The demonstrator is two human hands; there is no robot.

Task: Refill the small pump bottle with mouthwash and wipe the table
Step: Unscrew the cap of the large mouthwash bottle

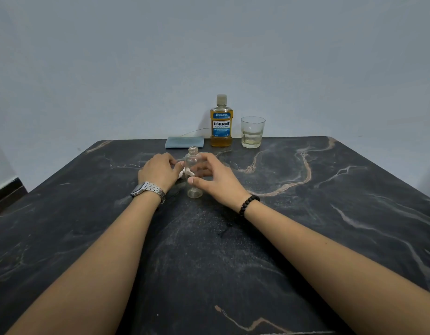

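A: What's on the dark marble-patterned table (306, 226)?
B: One small clear plastic bottle (193, 175) with no cap, one amber mouthwash bottle (221, 122) with a blue label, one clear drinking glass (252, 132), one folded grey-blue cloth (184, 142).
A: Hands?
B: Two: the left hand (158, 170) and the right hand (216, 177)

Dark marble table (330, 213), small bottle (193, 175), mouthwash bottle (221, 126), glass (252, 132), blue cloth (184, 142)
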